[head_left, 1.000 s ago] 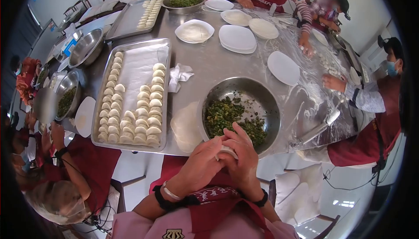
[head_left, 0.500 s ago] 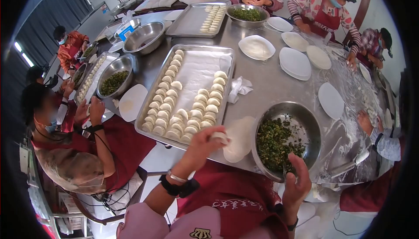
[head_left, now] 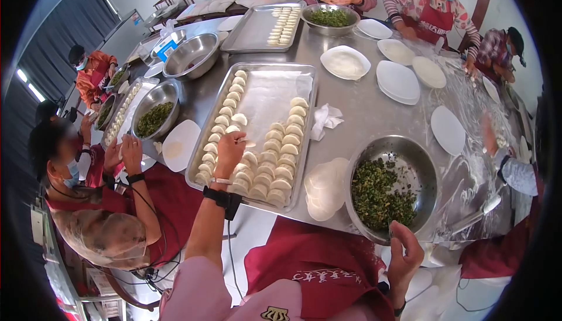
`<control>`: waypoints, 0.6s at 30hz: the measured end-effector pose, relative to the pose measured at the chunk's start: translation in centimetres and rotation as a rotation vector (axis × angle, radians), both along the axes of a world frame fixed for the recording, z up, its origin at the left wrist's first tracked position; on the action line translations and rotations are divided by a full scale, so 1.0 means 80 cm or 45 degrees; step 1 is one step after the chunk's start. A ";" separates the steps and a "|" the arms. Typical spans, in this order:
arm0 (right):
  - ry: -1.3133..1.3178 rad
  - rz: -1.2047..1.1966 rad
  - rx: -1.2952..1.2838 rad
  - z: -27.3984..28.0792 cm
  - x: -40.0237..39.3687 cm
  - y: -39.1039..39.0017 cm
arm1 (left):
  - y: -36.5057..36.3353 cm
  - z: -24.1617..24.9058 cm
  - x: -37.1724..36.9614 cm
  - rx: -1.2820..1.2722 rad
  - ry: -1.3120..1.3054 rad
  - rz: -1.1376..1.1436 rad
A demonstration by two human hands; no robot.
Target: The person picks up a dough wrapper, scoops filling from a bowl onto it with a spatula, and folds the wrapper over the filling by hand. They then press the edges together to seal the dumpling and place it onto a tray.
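My left hand (head_left: pixel 230 150) reaches over the metal tray (head_left: pixel 269 89), its fingers closed on a pale dumpling (head_left: pixel 250 143). Rows of folded dumplings (head_left: pixel 272 163) lie on the tray's paper lining around it. My right hand (head_left: pixel 404 255) is at the near rim of a steel bowl (head_left: pixel 420 168), thumb and fingers pinched on a thin utensil, mostly hidden. Chopped green filling (head_left: pixel 377 189) covers much of the bowl's bottom. Between tray and bowl sits a pile of round dough wrappers (head_left: pixel 325 195).
A crumpled white tissue (head_left: pixel 325 120) lies beside the tray. White plates (head_left: pixel 398 82) and a floury patch (head_left: pixel 468 145) are on the right. Another filling bowl (head_left: pixel 155 116) stands left, near a co-worker (head_left: pixel 93 215). Across the table are a second tray (head_left: pixel 252 31) and more people.
My left hand has moved forward over the tray with the dumpling, away from the wrappers. My right hand stays by the bowl's near rim, slightly lower.
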State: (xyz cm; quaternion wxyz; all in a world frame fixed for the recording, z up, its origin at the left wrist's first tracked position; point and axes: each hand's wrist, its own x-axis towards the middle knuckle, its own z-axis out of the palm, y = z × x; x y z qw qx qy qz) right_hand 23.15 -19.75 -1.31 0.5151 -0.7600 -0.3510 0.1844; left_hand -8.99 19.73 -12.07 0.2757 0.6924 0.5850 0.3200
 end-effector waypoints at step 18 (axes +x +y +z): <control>-0.219 0.210 -0.112 0.002 0.000 0.000 | 0.002 0.014 0.011 0.202 1.055 -0.259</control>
